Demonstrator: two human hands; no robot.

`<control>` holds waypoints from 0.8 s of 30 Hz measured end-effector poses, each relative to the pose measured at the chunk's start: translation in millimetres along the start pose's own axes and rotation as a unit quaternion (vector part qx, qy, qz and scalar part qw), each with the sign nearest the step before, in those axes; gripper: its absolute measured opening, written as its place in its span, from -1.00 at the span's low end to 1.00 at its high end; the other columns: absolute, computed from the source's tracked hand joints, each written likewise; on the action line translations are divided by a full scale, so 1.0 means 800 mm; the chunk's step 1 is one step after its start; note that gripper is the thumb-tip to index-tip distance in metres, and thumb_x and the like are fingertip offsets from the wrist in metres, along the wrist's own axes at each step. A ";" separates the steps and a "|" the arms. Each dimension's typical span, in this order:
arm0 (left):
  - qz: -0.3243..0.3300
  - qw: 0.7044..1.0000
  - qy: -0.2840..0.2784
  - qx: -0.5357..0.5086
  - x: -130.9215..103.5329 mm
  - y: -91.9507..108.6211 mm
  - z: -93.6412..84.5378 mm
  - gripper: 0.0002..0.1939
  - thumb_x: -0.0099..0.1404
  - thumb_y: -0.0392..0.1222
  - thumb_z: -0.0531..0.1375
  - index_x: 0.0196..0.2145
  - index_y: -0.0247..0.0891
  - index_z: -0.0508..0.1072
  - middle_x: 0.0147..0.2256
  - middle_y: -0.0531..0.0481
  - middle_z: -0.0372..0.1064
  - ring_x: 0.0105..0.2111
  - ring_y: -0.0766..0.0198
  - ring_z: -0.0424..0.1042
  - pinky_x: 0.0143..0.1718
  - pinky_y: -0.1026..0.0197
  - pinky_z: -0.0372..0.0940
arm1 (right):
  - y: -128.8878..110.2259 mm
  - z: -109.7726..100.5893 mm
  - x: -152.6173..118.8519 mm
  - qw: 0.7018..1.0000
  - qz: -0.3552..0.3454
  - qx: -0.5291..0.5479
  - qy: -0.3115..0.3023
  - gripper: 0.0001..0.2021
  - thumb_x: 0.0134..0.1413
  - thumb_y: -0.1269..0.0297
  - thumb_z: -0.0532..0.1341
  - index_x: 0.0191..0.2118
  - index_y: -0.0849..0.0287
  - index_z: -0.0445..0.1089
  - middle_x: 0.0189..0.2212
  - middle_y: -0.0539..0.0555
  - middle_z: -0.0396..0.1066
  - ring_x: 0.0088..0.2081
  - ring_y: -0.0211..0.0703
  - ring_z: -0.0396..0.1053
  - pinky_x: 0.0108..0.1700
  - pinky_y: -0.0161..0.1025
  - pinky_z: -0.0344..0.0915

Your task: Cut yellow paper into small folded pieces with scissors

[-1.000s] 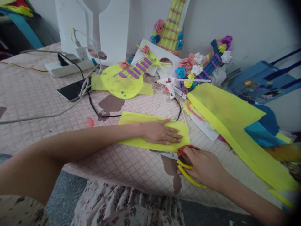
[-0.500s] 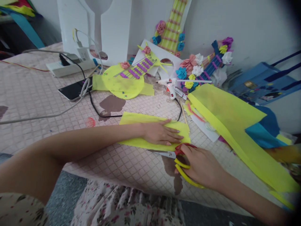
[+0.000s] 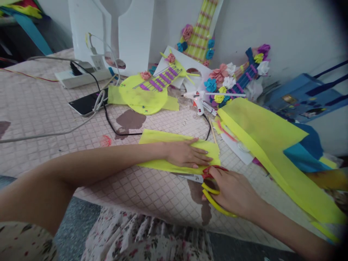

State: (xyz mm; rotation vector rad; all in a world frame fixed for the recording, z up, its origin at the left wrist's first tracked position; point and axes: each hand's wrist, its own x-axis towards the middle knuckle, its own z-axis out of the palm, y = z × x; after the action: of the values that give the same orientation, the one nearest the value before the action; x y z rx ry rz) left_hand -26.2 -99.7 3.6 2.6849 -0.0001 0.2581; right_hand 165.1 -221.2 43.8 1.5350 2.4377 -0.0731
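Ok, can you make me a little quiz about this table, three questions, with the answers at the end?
1. Which hand holds the scissors?
2. True or false: the left hand rests on the black phone.
3. What colour is most of the glue gun?
A) green
B) white
C) purple

Key:
1. The right hand.
2. False; it lies flat on a yellow sheet.
3. B.

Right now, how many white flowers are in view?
3: an upper white flower beside a pink flower, a lower white flower just below it, and a far-right white flower. Some may be hidden.
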 end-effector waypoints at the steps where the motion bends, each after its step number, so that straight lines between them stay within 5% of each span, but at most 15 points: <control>1: 0.000 1.000 0.001 0.003 0.000 0.000 0.000 -0.54 0.36 -0.12 -0.09 0.19 -0.08 0.16 0.21 0.07 0.07 0.24 0.24 -0.01 0.25 -0.01 -0.56 | -0.002 0.000 0.002 1.000 -0.001 0.000 0.001 -0.54 -0.11 -0.09 0.24 -0.25 0.20 0.25 -0.36 0.15 0.46 -0.29 0.08 0.45 -0.29 -0.13 0.27; 12: -0.012 0.999 -0.031 -0.004 0.001 -0.001 0.000 -0.52 0.37 -0.09 -0.14 0.23 -0.10 0.08 0.25 0.12 -0.04 0.28 0.30 -0.13 0.21 0.08 -0.72 | -0.006 0.000 0.007 0.999 -0.025 -0.020 0.000 -0.58 -0.08 -0.06 0.23 -0.27 0.21 0.27 -0.41 0.13 0.47 -0.37 0.05 0.46 -0.38 -0.17 0.25; 24: -0.001 1.000 -0.003 0.007 0.001 -0.004 0.004 -0.54 0.37 -0.12 -0.13 0.19 -0.12 0.17 0.23 0.06 0.04 0.25 0.22 -0.04 0.24 0.00 -0.61 | -0.018 -0.006 0.015 1.000 -0.018 -0.007 0.010 -0.54 -0.12 -0.10 0.23 -0.24 0.20 0.26 -0.37 0.12 0.47 -0.31 0.07 0.45 -0.30 -0.16 0.26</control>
State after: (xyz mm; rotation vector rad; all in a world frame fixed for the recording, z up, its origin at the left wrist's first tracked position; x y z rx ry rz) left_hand -24.7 -98.5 -0.7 2.6988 0.0022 0.2501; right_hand 146.6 -216.2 44.2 1.4943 2.4757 -0.0487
